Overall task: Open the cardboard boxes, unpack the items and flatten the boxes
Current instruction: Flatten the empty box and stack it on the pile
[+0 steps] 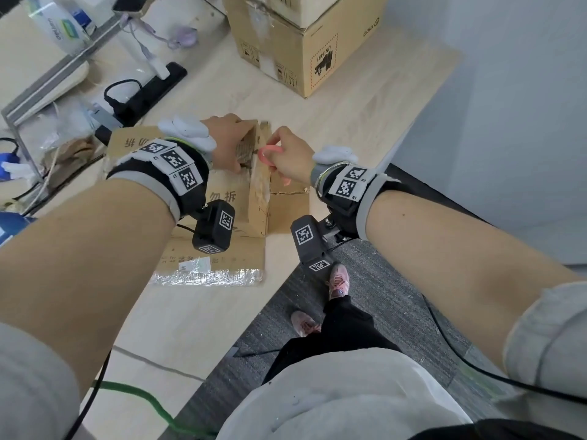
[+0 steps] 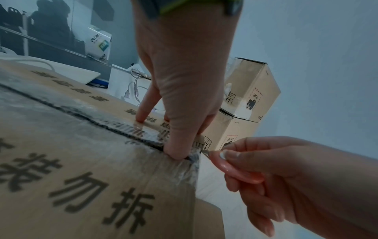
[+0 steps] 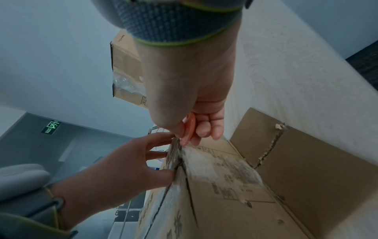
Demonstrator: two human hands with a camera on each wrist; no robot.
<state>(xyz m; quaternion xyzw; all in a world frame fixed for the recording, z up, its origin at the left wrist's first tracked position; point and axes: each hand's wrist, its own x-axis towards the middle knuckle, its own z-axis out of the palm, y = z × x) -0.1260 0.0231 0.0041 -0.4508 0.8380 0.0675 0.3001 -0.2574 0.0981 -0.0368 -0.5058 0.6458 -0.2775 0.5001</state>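
A brown cardboard box point(image 1: 235, 198) with printed characters and clear tape along its top seam lies on the light table point(image 1: 349, 122). My left hand point(image 1: 227, 144) rests on its far top end. Its fingers point(image 2: 143, 110) are straight and press the lid beside the seam, and the thumb point(image 2: 175, 150) sits at the seam's end. My right hand point(image 1: 292, 157) grips a pink cutter point(image 1: 270, 150). The cutter's small blade tip point(image 2: 204, 151) touches the taped corner of the box point(image 2: 81, 177), close to the left thumb. In the right wrist view the cutter point(image 3: 189, 127) meets the box edge point(image 3: 180, 155).
Two stacked cardboard boxes point(image 1: 301, 42) stand at the far end of the table. A black power strip point(image 1: 149, 90) with cables lies at the back left. Flat cardboard point(image 1: 209, 258) with clear tape lies under the box, and a torn flap point(image 1: 287, 211) on its right. The table edge runs diagonally by my right arm.
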